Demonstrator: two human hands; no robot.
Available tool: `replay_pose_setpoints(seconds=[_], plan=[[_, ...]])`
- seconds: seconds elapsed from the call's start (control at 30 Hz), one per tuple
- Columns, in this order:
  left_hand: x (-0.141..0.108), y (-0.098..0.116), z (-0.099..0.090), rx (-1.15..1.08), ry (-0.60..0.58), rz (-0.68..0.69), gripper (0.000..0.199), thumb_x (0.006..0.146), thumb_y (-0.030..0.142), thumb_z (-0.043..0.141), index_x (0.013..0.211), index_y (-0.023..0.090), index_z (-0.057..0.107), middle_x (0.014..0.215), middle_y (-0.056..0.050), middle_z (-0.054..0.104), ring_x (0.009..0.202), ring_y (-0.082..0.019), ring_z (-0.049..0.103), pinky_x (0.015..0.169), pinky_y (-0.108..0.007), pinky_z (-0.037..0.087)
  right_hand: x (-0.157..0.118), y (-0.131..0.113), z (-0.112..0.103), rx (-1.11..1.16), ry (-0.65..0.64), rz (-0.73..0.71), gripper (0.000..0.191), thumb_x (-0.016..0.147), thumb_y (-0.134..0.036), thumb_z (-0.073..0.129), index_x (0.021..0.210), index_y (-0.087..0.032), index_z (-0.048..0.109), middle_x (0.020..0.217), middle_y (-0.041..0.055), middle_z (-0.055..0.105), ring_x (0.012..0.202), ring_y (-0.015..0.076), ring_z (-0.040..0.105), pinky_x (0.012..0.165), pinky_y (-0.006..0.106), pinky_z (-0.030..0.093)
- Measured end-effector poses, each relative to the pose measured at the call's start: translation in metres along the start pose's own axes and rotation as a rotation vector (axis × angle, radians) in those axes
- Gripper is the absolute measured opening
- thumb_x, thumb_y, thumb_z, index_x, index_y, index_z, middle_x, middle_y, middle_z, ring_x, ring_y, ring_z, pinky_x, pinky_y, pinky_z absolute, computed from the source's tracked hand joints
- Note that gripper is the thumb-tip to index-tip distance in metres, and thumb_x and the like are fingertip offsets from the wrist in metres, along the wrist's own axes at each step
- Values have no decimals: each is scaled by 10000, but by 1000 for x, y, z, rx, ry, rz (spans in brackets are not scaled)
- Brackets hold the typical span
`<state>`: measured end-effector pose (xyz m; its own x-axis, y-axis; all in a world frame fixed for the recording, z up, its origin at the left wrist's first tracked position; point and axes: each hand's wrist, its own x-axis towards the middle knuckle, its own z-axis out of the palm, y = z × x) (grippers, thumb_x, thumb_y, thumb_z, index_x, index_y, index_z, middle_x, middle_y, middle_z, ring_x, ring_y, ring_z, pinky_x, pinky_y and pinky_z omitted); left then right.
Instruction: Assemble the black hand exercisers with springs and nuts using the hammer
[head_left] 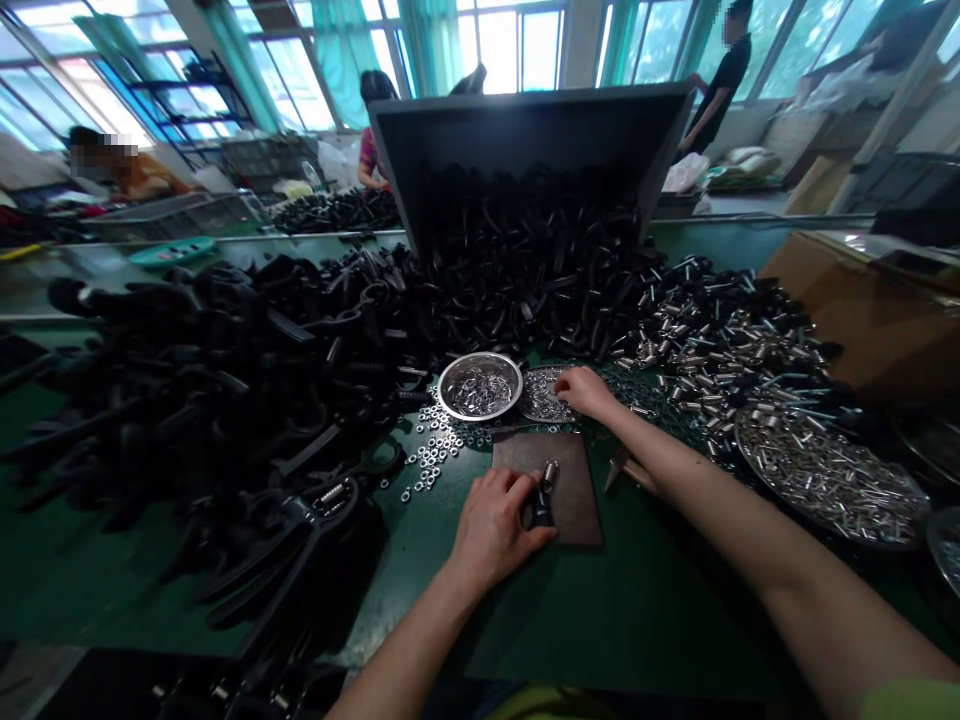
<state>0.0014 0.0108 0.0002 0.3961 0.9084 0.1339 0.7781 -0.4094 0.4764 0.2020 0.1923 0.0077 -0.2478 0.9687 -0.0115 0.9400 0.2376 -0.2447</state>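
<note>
My left hand [496,520] is closed around a small black part [541,508] over a brown square plate [581,500]. A metal spring [550,474] stands out of the part's far end. My right hand [583,392] reaches into a shallow dish [536,385] of small metal pieces. Its fingers are bent together at the dish; whether they pinch a piece is too small to see. Left of that dish is a steel bowl [480,388] holding small shiny pins. Under my right forearm lies a hammer-like tool [626,472], partly hidden.
Many metal nuts [433,450] lie scattered left of the plate. Black clamp-like parts [285,330] heap on the left. A tipped grey bin [532,125] spills black parts behind. At right are spring-fitted parts [720,340], a tray [832,480] of metal pins and a cardboard box [862,310]. Other people work beyond.
</note>
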Motion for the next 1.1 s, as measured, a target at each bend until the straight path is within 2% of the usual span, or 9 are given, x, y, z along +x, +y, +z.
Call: replay_pose_setpoints(seconds=[0.2,0.33,0.4,0.5,0.6,0.7,0.77,0.87,1.1], plan=[[1,-2,2,-30,13,0,597,658,427,737,1188,236,539,1039,-63,580,975,-253,508,831,-382,423,12,-5,10,-53,-101,23,258,864,-331,568,1038,-148,618,1059,78,631,954,186,601,835,371,482],[3,-1,3,-90,17,-8,575,654,416,736,1164,218,560,1036,-72,593,984,-260,518,842,-394,432,8,-6,6,-22,-84,4,155,833,-161,552,945,-133,657,991,124,668,993,222,603,853,320,436],[5,0,2,-182,43,-57,565,633,400,753,1132,198,580,1038,-77,604,999,-266,524,879,-413,423,4,-6,1,25,-50,-13,221,807,-96,528,984,-138,653,1009,126,674,1016,217,596,859,290,414],[9,1,-4,-527,108,-286,535,617,404,769,1074,182,601,1031,-72,621,991,-251,555,915,-416,424,-10,-8,-12,134,13,-37,246,828,-105,487,1025,-123,633,1050,121,664,1012,191,590,866,275,405],[10,2,-13,-1153,111,-583,448,696,466,697,1013,166,597,930,-59,636,839,-192,614,816,-364,504,-42,-19,-23,266,38,-71,208,868,-186,455,979,-132,622,930,71,677,854,148,620,796,252,441],[6,5,-22,-1733,58,-788,394,774,491,610,937,134,578,801,-55,628,673,-153,629,696,-337,555,-86,-35,-25,631,39,-101,168,846,-274,498,898,-161,611,789,18,650,704,131,605,692,254,469],[2,9,-25,-1952,31,-837,375,811,475,575,939,123,562,768,-59,624,658,-160,641,681,-352,569,-112,-47,-22,942,40,-118,130,789,-298,574,827,-180,613,759,6,626,689,136,586,660,264,468],[-2,17,-26,-2086,7,-818,365,853,459,519,978,117,548,785,-74,631,708,-188,662,698,-384,577,-135,-62,-12,1110,97,-174,63,743,-261,631,750,-198,629,787,7,603,779,151,575,720,282,454],[-4,28,-24,-2116,-31,-780,368,859,453,515,1002,115,544,818,-85,642,715,-188,669,714,-378,579,-142,-71,-3,990,184,-216,48,761,-179,613,721,-203,624,804,13,597,825,165,572,782,311,431]])
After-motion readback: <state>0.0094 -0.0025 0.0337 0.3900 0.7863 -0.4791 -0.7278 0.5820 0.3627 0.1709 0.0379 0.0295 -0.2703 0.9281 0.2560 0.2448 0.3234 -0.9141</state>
